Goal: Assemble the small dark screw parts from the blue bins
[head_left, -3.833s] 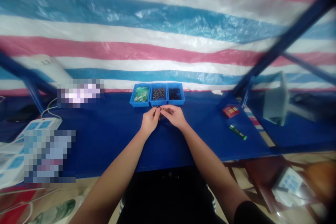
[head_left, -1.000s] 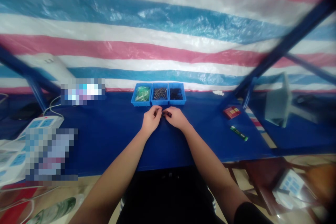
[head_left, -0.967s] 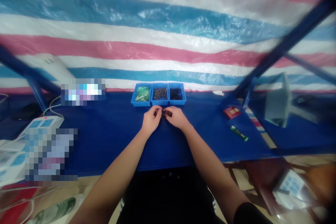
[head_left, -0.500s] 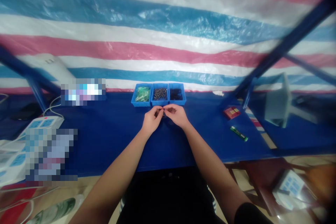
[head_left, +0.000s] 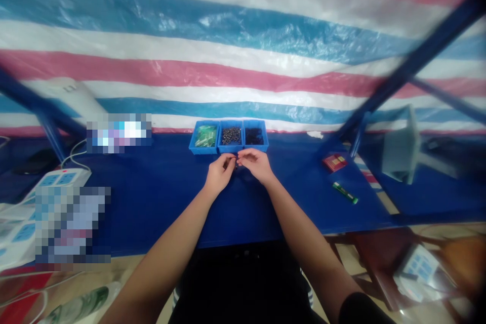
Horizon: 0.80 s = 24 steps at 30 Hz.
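Observation:
My left hand [head_left: 221, 172] is closed in a pinch in front of the middle blue bin [head_left: 230, 148]; what it grips is too small to make out. Close beside it, my right hand [head_left: 256, 166] has its thumb and fingers bent toward the left fingertips, and whether anything lies between them cannot be told. The middle bin holds small dark metallic parts [head_left: 231, 135]. To its left stands a blue bin [head_left: 203, 151] with green and clear pieces [head_left: 206, 136]. The right-hand blue bin [head_left: 261, 148] contains black pieces [head_left: 253, 136].
On the blue table [head_left: 159, 202], a red box [head_left: 334, 162] and a green packet [head_left: 345, 193] lie to the right. A white power strip [head_left: 56, 179] with cables sits at the left. Behind rises a striped plastic sheet [head_left: 228, 71].
My right hand's fingers have lifted and parted slightly from the left fingertips. My left hand stays almost where it was, and the bins have not moved.

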{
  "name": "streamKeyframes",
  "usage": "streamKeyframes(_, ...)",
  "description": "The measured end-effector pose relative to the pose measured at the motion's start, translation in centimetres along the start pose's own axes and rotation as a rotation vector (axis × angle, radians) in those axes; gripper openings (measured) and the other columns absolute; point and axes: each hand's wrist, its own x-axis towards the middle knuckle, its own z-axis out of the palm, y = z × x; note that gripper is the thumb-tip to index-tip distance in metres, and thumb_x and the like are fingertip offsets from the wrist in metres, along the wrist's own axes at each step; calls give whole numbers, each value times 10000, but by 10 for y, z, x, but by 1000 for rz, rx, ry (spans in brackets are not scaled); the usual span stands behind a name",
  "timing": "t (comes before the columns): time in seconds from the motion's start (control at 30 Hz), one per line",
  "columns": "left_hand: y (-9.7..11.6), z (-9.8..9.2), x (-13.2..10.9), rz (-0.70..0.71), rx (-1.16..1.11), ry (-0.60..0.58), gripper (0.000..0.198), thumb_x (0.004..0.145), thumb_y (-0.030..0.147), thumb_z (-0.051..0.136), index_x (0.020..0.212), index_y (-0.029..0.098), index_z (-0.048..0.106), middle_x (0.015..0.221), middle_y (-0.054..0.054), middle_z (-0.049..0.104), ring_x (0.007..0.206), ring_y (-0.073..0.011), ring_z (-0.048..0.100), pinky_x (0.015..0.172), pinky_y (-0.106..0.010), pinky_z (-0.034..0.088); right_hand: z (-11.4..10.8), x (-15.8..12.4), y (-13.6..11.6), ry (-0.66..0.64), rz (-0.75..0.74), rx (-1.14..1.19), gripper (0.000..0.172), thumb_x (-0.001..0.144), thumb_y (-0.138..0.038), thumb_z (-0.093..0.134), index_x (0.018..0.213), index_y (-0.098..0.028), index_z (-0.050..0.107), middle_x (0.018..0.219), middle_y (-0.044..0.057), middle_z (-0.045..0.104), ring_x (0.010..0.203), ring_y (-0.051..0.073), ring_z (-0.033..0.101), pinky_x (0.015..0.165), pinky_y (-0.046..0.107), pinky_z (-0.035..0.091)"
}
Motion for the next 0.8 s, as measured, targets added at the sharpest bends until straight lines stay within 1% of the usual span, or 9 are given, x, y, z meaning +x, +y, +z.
streamKeyframes(0.1,-1,0,0,-2,5,3,257,917,423,511,996,214,638,744,4,694,663,-143,659,676,-253,512,-1,-1,-2,10,-14,0,251,690,-319,759,892,-184,696,883,51,716,777,181,698,769,349,578)
streamKeyframes(0.23,0,0,0,10,11,25,250,921,416,509,990,213,637,728,7,684,661,-141,661,689,-255,510,0,-1,-5,7,-46,-73,238,698,-310,754,889,-179,699,898,56,720,807,183,692,798,347,571)
streamKeyframes(0.43,2,0,0,19,8,35,237,897,400,542,1006,215,643,750,0,696,659,-145,666,683,-260,521,0,-1,0,21,-71,-190,218,723,-329,726,884,-184,701,911,58,724,830,190,690,809,343,569)
streamKeyframes(0.6,2,-1,0,23,-2,33,222,896,389,545,1010,225,640,757,5,698,657,-140,669,689,-257,526,-2,-1,3,22,-75,-233,212,745,-316,702,913,-188,706,899,56,728,799,185,691,782,335,571)
streamKeyframes(0.8,5,-1,-1,5,4,44,214,892,395,555,1009,228,623,713,17,693,639,-144,672,678,-258,521,-2,-1,1,23,-98,-280,203,757,-331,690,902,-192,713,912,55,732,796,182,689,784,328,564)
